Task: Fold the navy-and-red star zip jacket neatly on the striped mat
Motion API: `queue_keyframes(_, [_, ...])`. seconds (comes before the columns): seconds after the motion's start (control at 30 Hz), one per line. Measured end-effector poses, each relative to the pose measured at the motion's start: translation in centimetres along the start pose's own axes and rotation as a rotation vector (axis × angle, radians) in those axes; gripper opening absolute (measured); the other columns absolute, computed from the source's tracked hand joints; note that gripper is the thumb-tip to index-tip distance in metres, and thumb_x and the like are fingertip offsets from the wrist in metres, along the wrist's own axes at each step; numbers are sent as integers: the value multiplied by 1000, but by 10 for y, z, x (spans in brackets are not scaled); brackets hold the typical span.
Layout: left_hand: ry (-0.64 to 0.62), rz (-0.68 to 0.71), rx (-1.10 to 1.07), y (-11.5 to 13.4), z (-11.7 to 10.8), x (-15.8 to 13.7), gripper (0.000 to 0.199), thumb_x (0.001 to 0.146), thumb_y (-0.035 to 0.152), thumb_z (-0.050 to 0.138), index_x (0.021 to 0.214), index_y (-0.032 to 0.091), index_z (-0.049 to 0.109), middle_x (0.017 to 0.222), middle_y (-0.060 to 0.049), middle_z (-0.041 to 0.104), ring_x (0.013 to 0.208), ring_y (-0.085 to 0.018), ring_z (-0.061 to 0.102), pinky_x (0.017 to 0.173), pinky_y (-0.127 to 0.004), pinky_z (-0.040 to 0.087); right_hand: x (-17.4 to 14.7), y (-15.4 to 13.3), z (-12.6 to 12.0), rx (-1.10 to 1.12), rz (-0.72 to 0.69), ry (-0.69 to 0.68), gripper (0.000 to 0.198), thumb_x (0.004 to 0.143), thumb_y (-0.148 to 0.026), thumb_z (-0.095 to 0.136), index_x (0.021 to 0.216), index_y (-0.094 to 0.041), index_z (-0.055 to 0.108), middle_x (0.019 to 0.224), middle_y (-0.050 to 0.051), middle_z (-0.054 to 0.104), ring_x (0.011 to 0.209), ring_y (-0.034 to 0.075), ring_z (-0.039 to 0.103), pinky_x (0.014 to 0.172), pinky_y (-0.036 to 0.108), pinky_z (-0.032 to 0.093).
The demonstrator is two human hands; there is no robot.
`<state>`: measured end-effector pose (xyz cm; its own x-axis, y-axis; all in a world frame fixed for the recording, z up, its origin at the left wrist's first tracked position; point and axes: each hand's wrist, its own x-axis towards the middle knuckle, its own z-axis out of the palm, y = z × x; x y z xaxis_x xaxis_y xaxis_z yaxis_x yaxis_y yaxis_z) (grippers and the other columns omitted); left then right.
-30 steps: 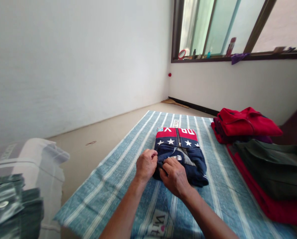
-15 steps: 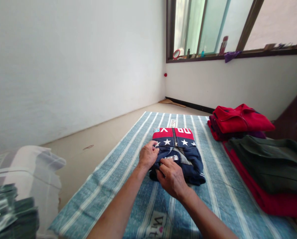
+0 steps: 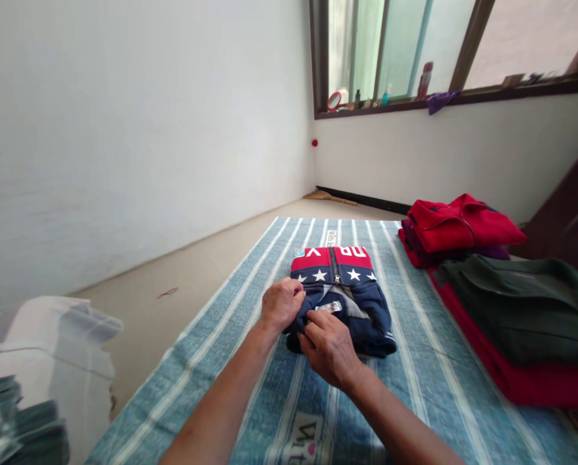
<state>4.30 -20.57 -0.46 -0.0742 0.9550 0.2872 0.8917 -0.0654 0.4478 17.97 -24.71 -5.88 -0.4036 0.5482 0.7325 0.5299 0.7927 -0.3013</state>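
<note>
Has striped cloth (image 3: 177,368) under and on both sides of the folded jacket (image 3: 354,300): broad out to the left edge above the floor (image 3: 172,271), narrower toward the stacked clothes (image 3: 516,316) on the right. Pinches the jacket's left side in the left hand (image 3: 283,303) and its near fabric in the right hand (image 3: 331,343), with a narrow, curled-finger grip. Slants both forearms (image 3: 390,411) inward.

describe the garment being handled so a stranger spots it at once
On the blue striped cloth, left of the clothes piles, the left hand and right hand touch a folded jacket. Only it shows white stars, on navy below a red band.
</note>
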Motion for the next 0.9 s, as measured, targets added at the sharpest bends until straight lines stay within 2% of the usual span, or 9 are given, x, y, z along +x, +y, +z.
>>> queue_keyframes(0.13, [-186,93,20,11,-14,6,15,78,31,58,71,20,66,71,2,66,68,-14,60,64,-23,42,0,1,1,-29,-6,4,21,86,-16,53,65,-18,55,73,5,58,69,19,52,63,31,40])
queue_keyframes(0.27, [-364,140,204,22,-20,12,20,74,37,62,84,20,66,79,1,68,72,-15,63,61,-23,43,0,1,1,-53,-20,26,19,84,-17,55,65,-18,56,73,5,57,70,19,52,62,31,39])
queue_keyframes(0.4, [-352,137,336,33,-17,14,24,69,33,67,87,17,64,83,-5,69,77,-22,65,64,-28,45,1,1,0,-56,-39,38,19,84,-17,55,65,-18,56,73,5,57,71,19,52,63,30,39])
queue_keyframes(0.5, [-335,156,417,40,-15,13,23,71,23,64,93,16,63,89,-9,69,84,-26,65,71,-32,47,1,1,1,-65,-53,37,19,84,-17,54,65,-18,56,72,5,57,70,19,51,63,31,38])
queue_keyframes(0.67, [-303,234,495,47,-18,18,25,79,7,47,95,16,63,96,-11,68,94,-24,64,78,-31,47,1,0,5,-92,-78,30,23,84,-14,52,61,-19,54,66,3,54,64,18,47,58,32,34])
queue_keyframes(0.9, [-316,307,536,44,-15,18,23,82,7,47,96,15,62,95,-10,67,90,-23,65,79,-30,48,3,-1,12,-125,-90,30,22,84,-16,52,63,-19,54,68,4,54,66,19,46,57,33,33])
